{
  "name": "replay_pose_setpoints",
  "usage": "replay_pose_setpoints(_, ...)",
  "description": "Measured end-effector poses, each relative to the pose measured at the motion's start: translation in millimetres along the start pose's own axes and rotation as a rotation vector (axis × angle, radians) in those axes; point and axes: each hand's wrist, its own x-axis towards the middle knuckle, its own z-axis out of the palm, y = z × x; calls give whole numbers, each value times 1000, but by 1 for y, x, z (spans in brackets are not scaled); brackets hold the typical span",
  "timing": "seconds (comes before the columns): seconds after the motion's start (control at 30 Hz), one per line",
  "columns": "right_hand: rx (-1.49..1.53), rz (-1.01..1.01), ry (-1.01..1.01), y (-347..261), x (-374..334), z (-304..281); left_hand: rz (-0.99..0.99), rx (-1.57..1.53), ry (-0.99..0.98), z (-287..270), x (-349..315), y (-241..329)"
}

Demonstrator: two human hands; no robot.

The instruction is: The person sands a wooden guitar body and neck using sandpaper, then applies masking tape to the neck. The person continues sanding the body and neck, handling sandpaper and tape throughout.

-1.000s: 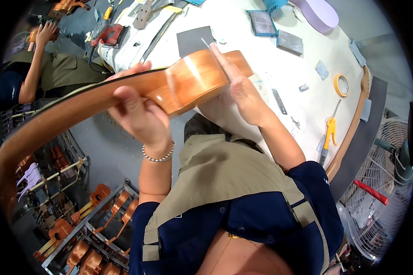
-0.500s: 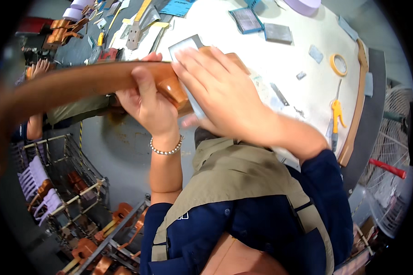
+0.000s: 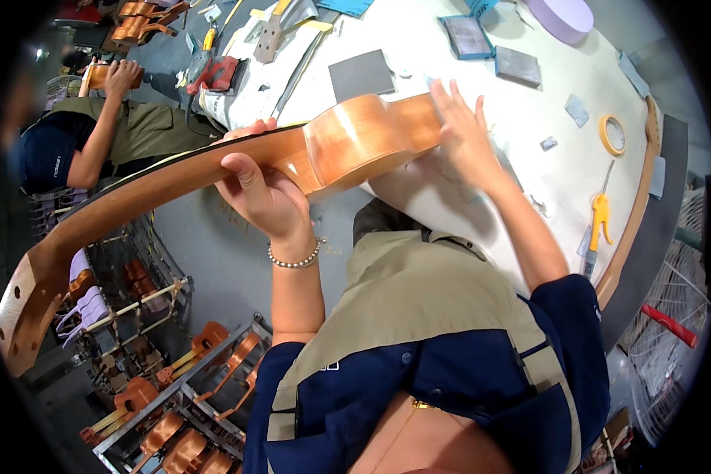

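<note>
A glossy brown ukulele [image 3: 355, 138] lies across in front of me, its body over the table edge and its headstock [image 3: 24, 308] far to the left. My left hand [image 3: 265, 193] is closed round the neck beside the heel, thumb on the near side. At the right end of the body, my right hand [image 3: 466, 138] has its fingers stretched and slightly blurred. A pale edge of a sandpaper sheet [image 3: 429, 82] shows by its fingertips; the rest is hidden between hand and wood.
On the white-covered table [image 3: 482, 229] lie a dark grey sheet [image 3: 361, 75], sanding blocks [image 3: 517, 66], a tape roll [image 3: 611, 134] and a yellow air blow gun [image 3: 600, 213]. A loose neck [image 3: 636, 197] lines the right edge. Racks of ukuleles [image 3: 162, 430] and a co-worker [image 3: 79, 146] are left.
My right hand has slid with the sandpaper from the body's near-neck end to its far right end, uncovering the body. My view has shifted, bringing the headstock and the co-worker into sight.
</note>
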Motion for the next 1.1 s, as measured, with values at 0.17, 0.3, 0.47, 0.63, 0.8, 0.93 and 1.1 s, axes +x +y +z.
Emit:
replay_pose_setpoints(0.17, 534, -65, 34, -68, 4, -27, -34, 28, -47, 31, -6, 0)
replay_pose_setpoints(0.3, 81, -279, 122, -103, 24, -54, -23, 39, -125, 51, -8, 0)
replay_pose_setpoints(0.47, -121, -421, 76, -117, 40, -57, -93, -53, -64, 49, -3, -2)
replay_pose_setpoints(0.63, 502, -139, 42, -81, 26, -13, -51, -23, 28, -7, 3, -2)
replay_pose_setpoints(0.8, 86, 9, -158, 0, 12, 5, -69, -35, 247, -52, -5, 6)
replay_pose_setpoints(0.93, 138, 35, -97, -32, 15, 0, -96, -10, 369, -70, -6, 8)
replay_pose_setpoints(1.1, -2, -307, -120, -97, 29, 7, -172, -35, 415, -75, -8, 14)
